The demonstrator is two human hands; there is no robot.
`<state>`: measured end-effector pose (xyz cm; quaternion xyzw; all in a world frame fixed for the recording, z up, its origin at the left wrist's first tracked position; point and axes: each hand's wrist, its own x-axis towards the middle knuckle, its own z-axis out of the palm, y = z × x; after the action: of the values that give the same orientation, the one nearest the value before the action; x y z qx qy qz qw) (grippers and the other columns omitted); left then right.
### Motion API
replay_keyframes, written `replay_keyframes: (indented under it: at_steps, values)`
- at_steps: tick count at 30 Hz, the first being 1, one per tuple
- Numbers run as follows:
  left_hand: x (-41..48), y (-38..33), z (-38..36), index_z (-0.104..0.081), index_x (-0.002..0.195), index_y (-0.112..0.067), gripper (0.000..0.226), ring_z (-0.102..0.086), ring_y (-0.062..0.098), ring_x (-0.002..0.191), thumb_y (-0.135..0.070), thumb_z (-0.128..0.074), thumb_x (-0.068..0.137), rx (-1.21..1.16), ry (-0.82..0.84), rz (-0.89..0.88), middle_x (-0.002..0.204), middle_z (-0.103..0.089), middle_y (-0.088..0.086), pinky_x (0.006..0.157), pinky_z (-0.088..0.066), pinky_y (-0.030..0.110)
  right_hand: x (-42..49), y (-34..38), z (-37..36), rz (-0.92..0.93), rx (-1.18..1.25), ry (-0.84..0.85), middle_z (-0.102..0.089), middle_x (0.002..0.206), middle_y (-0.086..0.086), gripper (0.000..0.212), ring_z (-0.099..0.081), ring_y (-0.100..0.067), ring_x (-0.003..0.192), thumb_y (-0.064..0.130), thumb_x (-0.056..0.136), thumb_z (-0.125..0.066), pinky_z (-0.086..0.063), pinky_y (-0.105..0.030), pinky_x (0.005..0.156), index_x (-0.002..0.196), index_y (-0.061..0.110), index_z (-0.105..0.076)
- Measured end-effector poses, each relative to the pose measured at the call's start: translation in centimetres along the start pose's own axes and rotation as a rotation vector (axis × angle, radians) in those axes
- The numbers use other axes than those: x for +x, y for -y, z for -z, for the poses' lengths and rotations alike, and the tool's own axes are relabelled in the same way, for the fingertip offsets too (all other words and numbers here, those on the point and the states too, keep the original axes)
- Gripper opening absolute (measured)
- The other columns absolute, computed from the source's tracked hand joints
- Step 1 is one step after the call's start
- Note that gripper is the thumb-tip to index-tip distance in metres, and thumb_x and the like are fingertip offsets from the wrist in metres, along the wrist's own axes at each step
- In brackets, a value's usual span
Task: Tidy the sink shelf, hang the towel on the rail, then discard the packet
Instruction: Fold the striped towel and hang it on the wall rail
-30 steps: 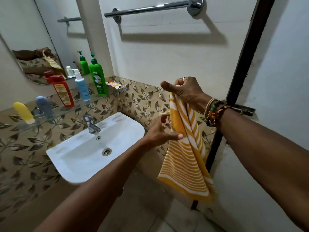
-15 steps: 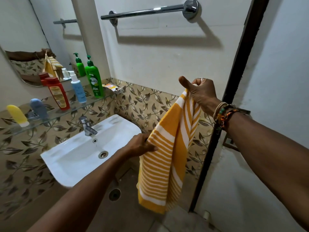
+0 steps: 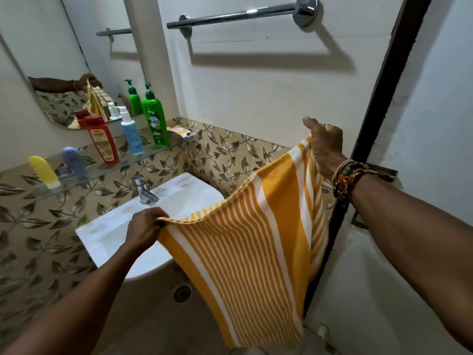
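Observation:
A yellow and white striped towel (image 3: 250, 247) hangs spread out between my two hands, in front of the sink. My left hand (image 3: 144, 226) pinches its lower left corner over the basin. My right hand (image 3: 323, 147) grips the upper right corner near the dark door frame. The chrome towel rail (image 3: 235, 17) is bare, high on the wall above both hands. A small orange and white packet (image 3: 178, 130) lies in a holder at the right end of the glass shelf (image 3: 107, 170).
On the shelf stand a green pump bottle (image 3: 154, 121), a blue spray bottle (image 3: 130, 134), a red bottle (image 3: 102, 142), a grey tube (image 3: 74, 161) and a yellow tube (image 3: 43, 171). Below are the white sink (image 3: 122, 226) with its tap (image 3: 143, 190); a mirror (image 3: 64, 60) is left, a dark door frame (image 3: 378, 98) right.
My left hand took hold of the towel's free corner and pulled it left and down. The towel went from hanging folded under my right hand to being stretched open.

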<state>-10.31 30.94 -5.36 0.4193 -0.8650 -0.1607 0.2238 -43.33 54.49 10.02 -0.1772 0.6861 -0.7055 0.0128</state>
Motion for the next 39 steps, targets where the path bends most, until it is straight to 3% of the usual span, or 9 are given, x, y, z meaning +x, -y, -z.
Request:
replay_keyframes:
  at_steps: [7, 11, 13, 15, 21, 29, 34, 37, 39]
  values:
    - [1.0, -7.7, -1.3, -0.074, 0.090, -0.014, 0.039, -0.067, 0.022, 0.101, 0.019, -0.060, 0.076, -0.605, 0.022, -0.105, 0.103, -0.073, 0.005, 0.088, -0.054, 0.035, -1.9, 0.4, -1.9, -0.187, 0.265, 0.379, -0.044, 0.045, 0.002, 0.023, -0.034, -0.013, 0.042, 0.012, 0.064, -0.060, -0.032, -0.022, 0.046, 0.047, 0.018, -0.045]
    - [0.7, -12.4, -1.9, -0.071, 0.092, -0.011, 0.025, -0.069, 0.023, 0.095, 0.011, -0.064, 0.084, -0.977, 0.233, -0.091, 0.098, -0.075, 0.008, 0.071, -0.057, 0.027, -2.5, 0.4, -2.2, -0.265, 0.391, 0.573, -0.041, 0.047, -0.001, 0.027, -0.029, -0.015, 0.048, 0.006, 0.073, -0.051, -0.027, -0.028, 0.051, 0.053, 0.018, -0.037]
    - [0.5, -13.9, -2.1, -0.070, 0.094, -0.012, 0.019, -0.068, 0.029, 0.090, 0.003, -0.071, 0.083, -1.099, 0.352, -0.050, 0.096, -0.074, 0.015, 0.076, -0.058, 0.041, -2.7, 0.6, -2.1, -0.273, 0.399, 0.576, -0.041, 0.049, -0.002, 0.027, -0.028, -0.016, 0.050, 0.005, 0.075, -0.050, -0.027, -0.028, 0.051, 0.055, 0.017, -0.037]
    - [0.3, -14.7, -2.4, -0.072, 0.091, -0.014, 0.016, -0.063, 0.036, 0.087, -0.002, -0.074, 0.081, -1.108, 0.470, -0.055, 0.096, -0.071, 0.023, 0.082, -0.049, 0.054, -2.7, 0.7, -1.8, -0.267, 0.406, 0.559, -0.038, 0.051, -0.003, 0.027, -0.027, -0.015, 0.051, 0.005, 0.075, -0.051, -0.026, -0.028, 0.051, 0.057, 0.018, -0.036]
    - [-0.3, -15.8, -2.7, -0.076, 0.089, -0.014, 0.022, -0.063, 0.032, 0.088, 0.005, -0.065, 0.086, -1.023, 0.689, -0.082, 0.091, -0.072, 0.011, 0.081, -0.052, 0.045, -2.9, 0.9, -1.4, -0.251, 0.464, 0.519, -0.036, 0.048, -0.001, 0.032, -0.027, -0.015, 0.050, 0.006, 0.076, -0.051, -0.028, -0.028, 0.052, 0.050, 0.019, -0.037]
    - [-1.9, -16.3, -2.6, -0.051, 0.137, -0.014, 0.063, -0.060, 0.026, 0.117, 0.021, -0.048, 0.084, -0.905, 0.977, -0.033, 0.134, -0.057, 0.005, 0.090, -0.055, 0.042, -3.5, 1.3, -2.1, -0.197, 0.439, 0.491, -0.040, 0.046, 0.000, 0.035, -0.030, -0.014, 0.048, 0.007, 0.074, -0.054, -0.031, -0.026, 0.052, 0.044, 0.021, -0.043]
    - [-3.3, -17.4, -2.5, -0.055, 0.133, -0.015, 0.073, -0.064, 0.021, 0.107, 0.029, -0.031, 0.080, -1.015, 1.286, -0.094, 0.128, -0.059, 0.009, 0.076, -0.058, 0.031, -3.8, 1.7, -2.8, -0.163, 0.389, 0.459, -0.043, 0.049, 0.000, 0.033, -0.034, -0.014, 0.048, 0.009, 0.071, -0.056, -0.032, -0.024, 0.047, 0.042, 0.022, -0.047]
    - [-4.2, -18.2, -3.2, -0.058, 0.132, -0.022, 0.073, -0.061, 0.022, 0.118, 0.026, -0.027, 0.086, -1.049, 1.441, -0.124, 0.131, -0.062, 0.006, 0.089, -0.056, 0.036, -3.9, 1.7, -3.1, -0.162, 0.403, 0.438, -0.045, 0.052, -0.003, 0.033, -0.038, -0.015, 0.048, 0.008, 0.070, -0.056, -0.036, -0.026, 0.048, 0.040, 0.021, -0.050]
    - [-4.3, -18.6, -3.8, -0.064, 0.127, -0.023, 0.063, -0.060, 0.023, 0.120, 0.020, -0.033, 0.091, -1.089, 1.356, -0.084, 0.128, -0.064, 0.005, 0.095, -0.054, 0.040, -4.0, 1.6, -3.0, -0.172, 0.418, 0.437, -0.046, 0.051, -0.003, 0.035, -0.039, -0.015, 0.047, 0.007, 0.070, -0.056, -0.036, -0.026, 0.049, 0.038, 0.020, -0.051]
